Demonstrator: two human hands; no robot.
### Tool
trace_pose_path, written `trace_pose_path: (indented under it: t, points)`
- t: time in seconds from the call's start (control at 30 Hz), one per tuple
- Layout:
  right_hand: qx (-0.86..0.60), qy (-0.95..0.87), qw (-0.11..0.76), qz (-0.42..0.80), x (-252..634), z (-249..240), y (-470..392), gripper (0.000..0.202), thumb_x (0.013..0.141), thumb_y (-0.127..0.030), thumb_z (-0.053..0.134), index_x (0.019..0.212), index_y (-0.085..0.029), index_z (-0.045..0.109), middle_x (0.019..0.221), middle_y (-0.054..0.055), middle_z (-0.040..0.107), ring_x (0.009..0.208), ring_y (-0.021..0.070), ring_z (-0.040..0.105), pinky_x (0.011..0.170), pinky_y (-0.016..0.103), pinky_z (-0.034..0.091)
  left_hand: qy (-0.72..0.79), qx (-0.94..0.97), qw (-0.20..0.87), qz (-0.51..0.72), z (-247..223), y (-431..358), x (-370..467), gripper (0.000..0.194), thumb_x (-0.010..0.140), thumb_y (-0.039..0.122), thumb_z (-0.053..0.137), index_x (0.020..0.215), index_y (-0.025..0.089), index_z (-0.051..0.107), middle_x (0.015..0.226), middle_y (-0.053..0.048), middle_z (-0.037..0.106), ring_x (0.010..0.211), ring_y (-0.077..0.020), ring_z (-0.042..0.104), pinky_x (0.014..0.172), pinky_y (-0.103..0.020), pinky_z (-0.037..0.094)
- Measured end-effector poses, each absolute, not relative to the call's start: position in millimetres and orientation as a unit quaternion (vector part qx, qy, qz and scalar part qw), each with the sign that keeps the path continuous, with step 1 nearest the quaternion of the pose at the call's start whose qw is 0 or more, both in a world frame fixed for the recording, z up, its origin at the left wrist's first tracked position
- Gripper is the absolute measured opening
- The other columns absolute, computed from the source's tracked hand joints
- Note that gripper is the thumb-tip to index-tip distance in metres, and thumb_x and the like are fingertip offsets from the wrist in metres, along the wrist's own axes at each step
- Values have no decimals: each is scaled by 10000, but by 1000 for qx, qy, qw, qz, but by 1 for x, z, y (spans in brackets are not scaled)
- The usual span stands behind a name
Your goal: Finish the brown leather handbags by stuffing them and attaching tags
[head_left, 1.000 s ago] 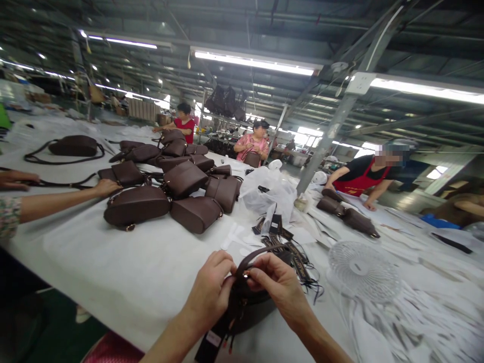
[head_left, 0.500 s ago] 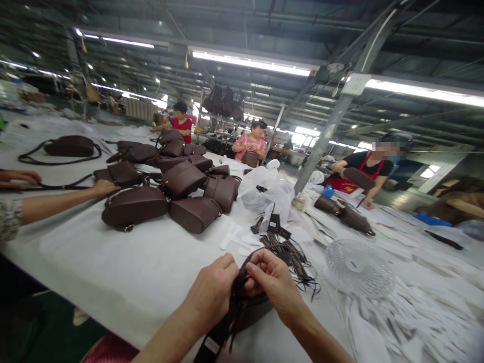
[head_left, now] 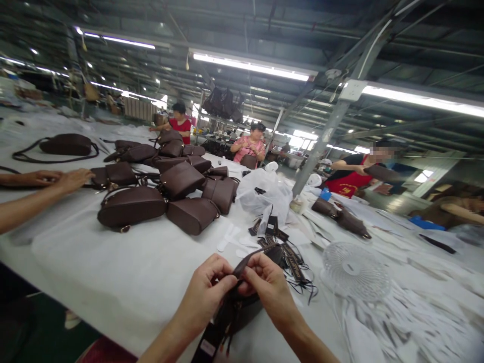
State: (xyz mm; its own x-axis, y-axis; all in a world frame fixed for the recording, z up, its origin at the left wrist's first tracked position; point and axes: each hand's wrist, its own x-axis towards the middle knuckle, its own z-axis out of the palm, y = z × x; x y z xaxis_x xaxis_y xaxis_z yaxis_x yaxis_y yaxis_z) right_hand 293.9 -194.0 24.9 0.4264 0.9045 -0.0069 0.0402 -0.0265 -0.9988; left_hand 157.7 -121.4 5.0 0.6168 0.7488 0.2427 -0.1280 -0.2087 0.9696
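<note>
At the near edge of the table lies a dark brown handbag (head_left: 247, 315), partly covered by my hands. Its strap (head_left: 245, 261) rises in a curve above it. My left hand (head_left: 206, 290) pinches the strap between thumb and fingers. Close beside it, my right hand (head_left: 266, 282) is closed on the same strap, fingertips nearly touching the left ones. A black tag (head_left: 207, 345) with a pale label hangs at the bag's lower left. Just beyond my right hand lie several black tags with gold lettering (head_left: 291, 262) and thin cords.
Several brown handbags (head_left: 181, 180) are piled at centre left. A co-worker's hands (head_left: 64, 181) work on a strap at the left edge. A clear plastic bag (head_left: 264, 189), a white round fan (head_left: 355, 272) and white paper strips (head_left: 423, 322) lie to the right. Other people work farther back.
My left hand has turned, its thumb and fingers now showing in a pinch on the raised strap. The co-worker's hand at left has drawn back from the bag. The person at right has raised a brown bag.
</note>
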Motion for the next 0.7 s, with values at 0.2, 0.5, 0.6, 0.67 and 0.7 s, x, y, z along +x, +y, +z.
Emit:
trace_pose_path:
  t: [0.2, 0.5, 0.6, 0.67, 0.7]
  points:
    - [-595, -371, 606, 374, 303, 19, -194, 442, 679, -526, 769, 763, -194, 490, 477, -53, 597, 411, 86, 541, 445, 179, 432, 191, 642, 654, 352, -11, -126, 154, 172, 758, 261, 622, 636, 159, 559, 811, -11, 455, 674, -120, 486, 511, -194, 449]
    - [-602, -400, 596, 350, 301, 19, -199, 382, 687, -504, 759, 763, -195, 547, 591, -47, 596, 518, 111, 591, 526, 226, 492, 184, 650, 651, 346, -6, -123, 154, 59, 719, 181, 627, 667, 156, 613, 834, -11, 481, 718, -117, 522, 593, -195, 469]
    - [-609, -446, 565, 334, 308, 19, -205, 258, 717, -409, 739, 748, -198, 593, 645, -36, 605, 606, 126, 593, 594, 239, 490, 197, 653, 643, 348, -5, -123, 153, 65, 723, 179, 619, 662, 157, 615, 810, -9, 484, 696, -120, 532, 589, -205, 468]
    - [-629, -498, 534, 269, 314, 19, -207, 151, 753, -335, 700, 747, -205, 625, 660, -27, 610, 632, 130, 568, 607, 237, 462, 199, 659, 638, 345, -5, -124, 154, 77, 734, 187, 608, 663, 157, 618, 789, -3, 486, 658, -115, 535, 582, -212, 463]
    - [-641, -525, 513, 225, 317, 19, -207, 109, 769, -305, 679, 747, -208, 636, 670, -23, 613, 636, 132, 555, 609, 238, 446, 201, 666, 630, 345, -5, -124, 154, 80, 739, 185, 599, 667, 158, 621, 781, -2, 490, 645, -112, 535, 583, -213, 458]
